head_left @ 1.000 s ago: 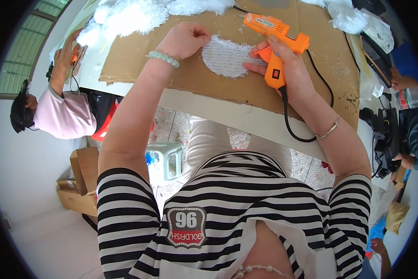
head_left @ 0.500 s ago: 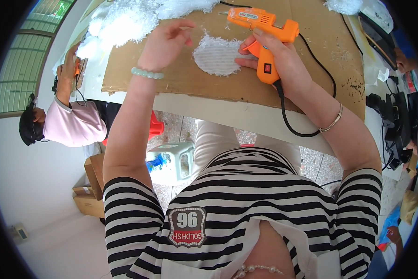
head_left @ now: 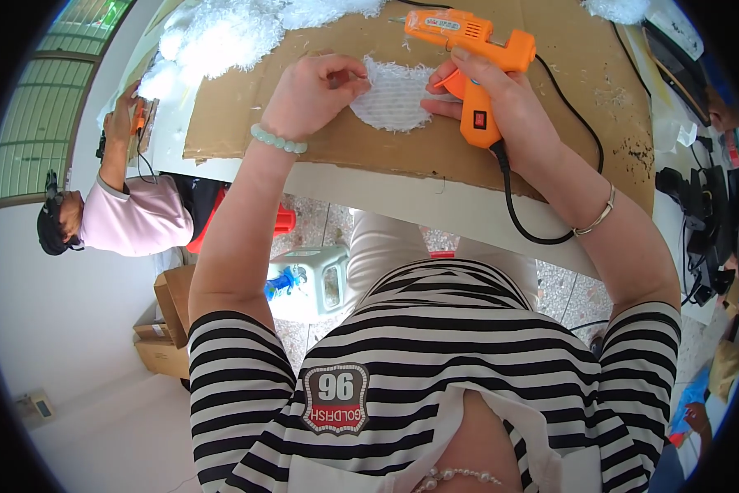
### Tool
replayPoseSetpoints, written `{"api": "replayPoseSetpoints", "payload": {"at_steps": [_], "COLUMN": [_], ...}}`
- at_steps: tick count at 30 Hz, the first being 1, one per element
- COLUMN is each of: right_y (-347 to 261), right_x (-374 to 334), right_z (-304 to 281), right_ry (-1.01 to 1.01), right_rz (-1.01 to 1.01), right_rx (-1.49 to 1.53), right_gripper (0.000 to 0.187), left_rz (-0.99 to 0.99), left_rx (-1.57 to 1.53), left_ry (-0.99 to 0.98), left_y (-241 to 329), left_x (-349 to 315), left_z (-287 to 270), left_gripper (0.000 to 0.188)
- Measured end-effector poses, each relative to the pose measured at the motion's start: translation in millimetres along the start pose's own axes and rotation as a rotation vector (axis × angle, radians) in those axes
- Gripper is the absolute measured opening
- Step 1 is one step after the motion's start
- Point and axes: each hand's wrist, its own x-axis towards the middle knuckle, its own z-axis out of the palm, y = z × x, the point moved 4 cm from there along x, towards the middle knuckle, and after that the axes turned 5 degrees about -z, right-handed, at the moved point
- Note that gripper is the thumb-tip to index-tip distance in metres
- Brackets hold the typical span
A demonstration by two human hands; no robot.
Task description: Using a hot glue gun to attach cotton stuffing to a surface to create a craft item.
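Observation:
An oval piece of white, ribbed fabric with a frayed edge (head_left: pixel 394 100) lies on a brown cardboard sheet (head_left: pixel 320 135). My left hand (head_left: pixel 320 86) is closed in a pinch at its left edge. An orange hot glue gun (head_left: pixel 456 37) is gripped in my right hand (head_left: pixel 513 103), its nozzle pointing left above the far side of the fabric. Two fingertips of that hand reach past the trigger to the fabric's right edge; whether they press on it I cannot tell. The gun's black cord (head_left: pixel 513 205) loops down over my right forearm.
Fluffy white material (head_left: pixel 221 41) is heaped at the far left of the cardboard, with a smaller tuft (head_left: pixel 616 8) at far right. Black devices and cables (head_left: pixel 694 214) lie at the right. Another person (head_left: pixel 131 214) works at the left, near a second orange tool (head_left: pixel 142 115).
My left hand has moved right and its fingers have closed on the fabric's left edge. The glue gun stays in my right hand, almost unmoved.

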Motion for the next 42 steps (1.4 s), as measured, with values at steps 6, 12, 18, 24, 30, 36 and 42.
{"api": "replayPoseSetpoints", "payload": {"at_steps": [6,12,18,24,30,36,42], "right_y": [-2,-1,-1,-3,-1,-1,-1], "right_x": [-1,-1,0,-1,-2,-3,-3], "right_z": [2,2,2,3,2,4,3], "right_ry": [-0.022,-0.023,-0.026,-0.025,-0.041,-0.029,-0.024], "right_rz": [-0.006,-0.003,-0.015,0.002,-0.007,-0.011,0.011], "right_rx": [-0.005,-0.003,-0.003,-0.022,-0.038,-0.035,-0.04], "right_gripper": [0.028,0.028,0.028,0.028,0.028,0.029,0.029], "left_rz": [-0.073,0.027,0.097,0.043,-0.041,0.011,0.223], "left_rx": [-0.057,0.096,-0.185,0.13,-0.01,0.054,0.131], "left_ry": [0.154,0.069,0.17,0.307,0.225,0.209,0.162], "left_y": [-10,-4,6,-20,-25,-4,20], "left_x": [15,19,25,-4,-24,-22,-33], "left_z": [-15,9,-22,-32,-4,6,1], "left_gripper": [0.012,0.012,0.013,0.017,0.016,0.012,0.01]}}
